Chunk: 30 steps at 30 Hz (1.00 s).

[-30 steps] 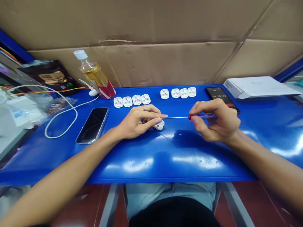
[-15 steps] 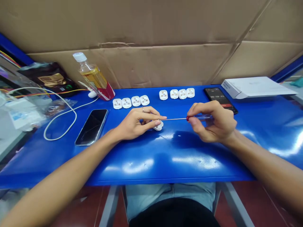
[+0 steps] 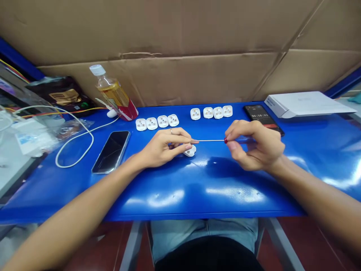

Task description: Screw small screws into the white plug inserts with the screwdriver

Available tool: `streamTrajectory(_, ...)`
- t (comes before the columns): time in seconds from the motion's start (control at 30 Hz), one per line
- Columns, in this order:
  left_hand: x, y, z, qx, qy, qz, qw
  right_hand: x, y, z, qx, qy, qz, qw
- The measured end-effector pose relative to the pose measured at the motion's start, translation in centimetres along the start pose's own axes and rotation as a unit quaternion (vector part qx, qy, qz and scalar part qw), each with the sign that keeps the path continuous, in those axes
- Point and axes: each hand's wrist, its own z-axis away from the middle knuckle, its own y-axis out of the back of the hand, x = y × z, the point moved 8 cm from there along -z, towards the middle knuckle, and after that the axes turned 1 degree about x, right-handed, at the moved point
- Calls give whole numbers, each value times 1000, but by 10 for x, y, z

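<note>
My right hand (image 3: 255, 145) is closed around the handle of a screwdriver (image 3: 210, 140), which has a red collar and a thin metal shaft lying level and pointing left. The shaft's tip reaches the fingertips of my left hand (image 3: 169, 146). Those fingers are closed on a small white plug piece (image 3: 190, 151), low over the blue table; part of it is hidden under them. Behind my hands stand several similar white plug pieces with metal parts inside: one group at the left (image 3: 152, 123), another at the right (image 3: 218, 112).
On the left lie a dark phone (image 3: 111, 152), a white cable (image 3: 91, 139), a drink bottle (image 3: 115, 94) and a black pouch (image 3: 63, 96). A phone with a running timer (image 3: 258, 113) and a white box (image 3: 307, 104) sit at the back right. Cardboard (image 3: 197, 79) walls the rear.
Both hands stay nearly in place, with the screwdriver still between them. The whole view has shifted slightly, and the phone's timer has advanced.
</note>
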Motion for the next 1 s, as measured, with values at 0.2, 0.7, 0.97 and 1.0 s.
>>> streamTrajectory(0.2, -2, 0, 0, -2, 6, 7, 1000, -2, -5, -1, -28, 8, -16, 999)
streamTrajectory(0.7, 8, -1, 3, 13, -81, -127, 989, -2, -8, -2, -44, -34, 48, 997)
streamTrajectory(0.97, 8, -7, 7, -4, -106, -238, 965, 5, -12, 1, -65, -91, 74, 991)
streamTrajectory(1.0, 6, -6, 6, -9, -95, -233, 968, 5, -13, 2, -68, -81, 83, 991)
